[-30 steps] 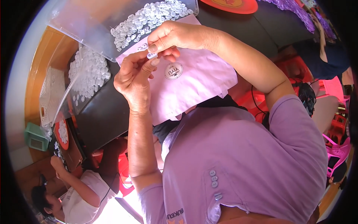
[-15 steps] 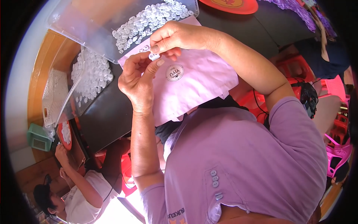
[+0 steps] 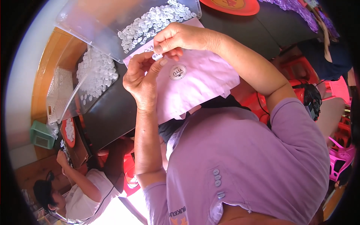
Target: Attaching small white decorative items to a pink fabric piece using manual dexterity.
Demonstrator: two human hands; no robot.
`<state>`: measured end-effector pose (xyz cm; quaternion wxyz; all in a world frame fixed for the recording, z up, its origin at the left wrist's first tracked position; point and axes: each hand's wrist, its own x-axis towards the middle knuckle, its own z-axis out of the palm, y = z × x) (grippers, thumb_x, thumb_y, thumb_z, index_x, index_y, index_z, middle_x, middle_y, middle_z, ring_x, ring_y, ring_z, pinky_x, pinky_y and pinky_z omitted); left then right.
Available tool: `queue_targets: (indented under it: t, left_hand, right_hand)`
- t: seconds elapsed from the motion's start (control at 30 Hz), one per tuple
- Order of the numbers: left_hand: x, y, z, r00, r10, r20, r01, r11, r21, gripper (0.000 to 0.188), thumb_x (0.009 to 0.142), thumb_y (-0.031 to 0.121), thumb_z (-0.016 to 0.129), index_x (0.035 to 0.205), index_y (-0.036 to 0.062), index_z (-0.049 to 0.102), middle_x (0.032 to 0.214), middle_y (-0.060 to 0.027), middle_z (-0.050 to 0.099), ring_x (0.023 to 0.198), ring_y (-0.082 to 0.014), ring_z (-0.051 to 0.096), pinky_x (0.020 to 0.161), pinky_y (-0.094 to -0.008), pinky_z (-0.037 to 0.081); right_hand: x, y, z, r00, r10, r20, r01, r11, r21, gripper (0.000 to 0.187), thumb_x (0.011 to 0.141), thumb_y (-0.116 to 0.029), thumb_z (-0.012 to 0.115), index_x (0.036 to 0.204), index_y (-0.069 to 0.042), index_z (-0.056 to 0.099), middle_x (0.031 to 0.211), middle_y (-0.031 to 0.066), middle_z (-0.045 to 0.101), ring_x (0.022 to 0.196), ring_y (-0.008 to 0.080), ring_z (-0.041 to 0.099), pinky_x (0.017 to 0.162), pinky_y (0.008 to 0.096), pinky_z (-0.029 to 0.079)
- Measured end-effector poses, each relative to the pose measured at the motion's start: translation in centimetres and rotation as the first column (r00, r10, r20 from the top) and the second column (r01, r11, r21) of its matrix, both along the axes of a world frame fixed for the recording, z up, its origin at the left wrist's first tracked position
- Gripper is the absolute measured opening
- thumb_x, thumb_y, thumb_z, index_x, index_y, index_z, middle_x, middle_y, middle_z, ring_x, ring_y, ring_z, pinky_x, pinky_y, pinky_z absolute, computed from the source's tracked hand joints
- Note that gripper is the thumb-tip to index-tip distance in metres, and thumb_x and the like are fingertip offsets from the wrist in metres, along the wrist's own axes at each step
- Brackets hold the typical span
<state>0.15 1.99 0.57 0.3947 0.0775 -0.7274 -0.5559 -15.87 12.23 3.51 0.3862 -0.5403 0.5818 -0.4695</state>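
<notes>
A small white plastic piece with dark openings (image 3: 157, 57) is pinched between the thumb and fingers of my left hand (image 3: 143, 78). My right hand (image 3: 183, 37) meets it from the far side, thumb and index finger pressed together at the piece. Whatever the right fingertips grip is too small to make out. Beside the fingertips lie a few more white pieces (image 3: 149, 48). Both hands are above a pink apron (image 3: 206, 71) spread from the table's edge toward my body. Just beyond them, a clear plastic tray (image 3: 90, 22) holds many loose white pieces (image 3: 150, 24).
Left of my hands, a clear bin holds another heap of white pieces (image 3: 98, 71). A white perforated basket (image 3: 60, 90) and green basket (image 3: 42, 135) stand farther left. A red plate (image 3: 234, 5) sits at the back. At lower left, a co-worker (image 3: 88, 191) handles small pieces near another red plate.
The view has shifted slightly, so the table things sit a little farther right. The white piece is turned slightly between my fingers. The co-worker's hand has moved down a little.
</notes>
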Motion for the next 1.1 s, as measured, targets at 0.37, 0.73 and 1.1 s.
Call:
queue_targets:
  t: [0.37,0.73,1.1]
  left_hand:
    - [4.2,-2.7,9.2,0.827,0.444,-0.345,-0.502,0.860,-0.097,0.018,0.075,-0.003,0.073,0.090,-0.0071,0.064,0.070,-0.0116,0.064,0.052,-0.0122,0.056,0.041,-0.0212,0.042]
    - [4.4,-6.1,6.7,0.805,0.525,-0.274,-0.584,0.627,-0.515,0.011,0.076,0.004,0.074,0.085,0.0018,0.069,0.075,-0.0033,0.063,0.068,-0.0123,0.057,0.064,-0.0266,0.048]
    - [-4.4,-0.3,0.1,0.947,0.099,0.306,0.143,0.722,-0.677,0.008,0.078,0.009,0.068,0.082,0.0036,0.064,0.080,-0.0099,0.059,0.068,-0.0276,0.061,0.062,-0.0365,0.048]
  right_hand:
    - [-0.7,-0.5,-2.7,0.543,-0.213,-0.812,0.171,0.975,-0.142,0.003,0.071,-0.010,0.063,0.073,-0.009,0.061,0.075,0.0040,0.062,0.072,0.0280,0.061,0.061,0.0410,0.045]
    - [-1.1,-0.5,-2.6,0.688,-0.484,-0.541,0.341,0.874,-0.348,0.006,0.079,-0.013,0.063,0.081,-0.010,0.067,0.068,0.0080,0.065,0.067,0.0251,0.063,0.064,0.0384,0.046]
    - [-3.0,-0.6,-1.5,0.698,-0.612,-0.372,0.462,0.782,-0.418,0.012,0.080,-0.018,0.068,0.084,-0.007,0.068,0.071,0.0067,0.066,0.064,0.0160,0.060,0.062,0.0312,0.045]
